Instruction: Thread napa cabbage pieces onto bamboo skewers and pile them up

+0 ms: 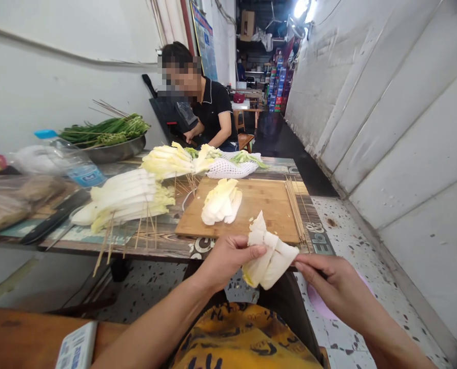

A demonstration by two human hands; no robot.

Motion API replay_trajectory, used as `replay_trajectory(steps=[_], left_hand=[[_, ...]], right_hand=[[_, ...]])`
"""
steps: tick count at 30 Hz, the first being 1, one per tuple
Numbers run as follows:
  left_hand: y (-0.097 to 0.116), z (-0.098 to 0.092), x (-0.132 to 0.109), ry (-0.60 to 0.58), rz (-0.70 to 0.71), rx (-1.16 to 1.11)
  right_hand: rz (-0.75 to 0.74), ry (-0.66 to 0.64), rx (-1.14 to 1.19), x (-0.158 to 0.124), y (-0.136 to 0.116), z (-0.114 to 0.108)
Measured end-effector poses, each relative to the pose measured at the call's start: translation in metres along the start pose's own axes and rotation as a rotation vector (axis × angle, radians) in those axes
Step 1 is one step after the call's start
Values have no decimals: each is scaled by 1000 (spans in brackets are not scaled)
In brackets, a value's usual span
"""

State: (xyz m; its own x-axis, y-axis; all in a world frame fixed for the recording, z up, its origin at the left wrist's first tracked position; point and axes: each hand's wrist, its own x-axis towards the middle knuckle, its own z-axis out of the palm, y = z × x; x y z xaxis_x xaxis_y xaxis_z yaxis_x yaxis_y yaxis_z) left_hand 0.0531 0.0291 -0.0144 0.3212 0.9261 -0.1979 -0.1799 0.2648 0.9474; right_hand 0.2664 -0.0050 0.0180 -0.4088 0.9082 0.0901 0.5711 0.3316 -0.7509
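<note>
My left hand (238, 256) grips a small stack of pale napa cabbage leaves (272, 259), thumb on top, above the table's near edge. At the stack's right edge, my right hand (330, 282) is closed in a pinch on what looks like the end of a thin skewer, mostly hidden by fingers and leaves. Just beyond, more cut cabbage pieces (222, 202) lie on a wooden cutting board (269, 200). Loose bamboo skewers (294, 210) rest along the board's right side. Skewered cabbage (122, 195) is piled left of the board.
A knife (51, 218) lies at the table's left, near a water bottle (78, 164) and plastic bags. Behind them stands a metal bowl of skewered greens (108, 136). More cabbage (174, 161) and white foam netting (234, 165) lie at the back. Another person (215, 110) sits across the table.
</note>
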Motion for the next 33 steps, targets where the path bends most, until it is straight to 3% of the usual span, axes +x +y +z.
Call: replay_trajectory(steps=[5, 9, 18, 22, 24, 26, 27, 28, 30, 33], left_hand=[[0, -6, -1, -49, 69, -33], [1, -11, 0, -19, 122, -8], [-5, 2, 1, -26, 7, -31], [-4, -5, 5, -39, 6, 32], [4, -12, 4, 100, 173, 220], [16, -17, -1, 275, 479, 547], [24, -18, -4, 305, 648, 738], [30, -18, -8, 284, 796, 927], [41, -14, -13, 106, 969, 1235], [45, -9, -13, -180, 959, 1415]], right_hand=[[67, -36, 137, 4, 9, -2], [96, -42, 221, 5, 17, 2], [129, -94, 357, 8, 17, 14], [101, -90, 283, 9, 19, 11], [85, -37, 199, 6, 23, 9], [49, 96, 95, 2, 24, 9], [13, 161, 40, 0, 23, 10], [-31, 200, -10, -1, 21, 11], [-131, 185, -98, -2, 15, 15], [-197, 105, -187, 0, 7, 20]])
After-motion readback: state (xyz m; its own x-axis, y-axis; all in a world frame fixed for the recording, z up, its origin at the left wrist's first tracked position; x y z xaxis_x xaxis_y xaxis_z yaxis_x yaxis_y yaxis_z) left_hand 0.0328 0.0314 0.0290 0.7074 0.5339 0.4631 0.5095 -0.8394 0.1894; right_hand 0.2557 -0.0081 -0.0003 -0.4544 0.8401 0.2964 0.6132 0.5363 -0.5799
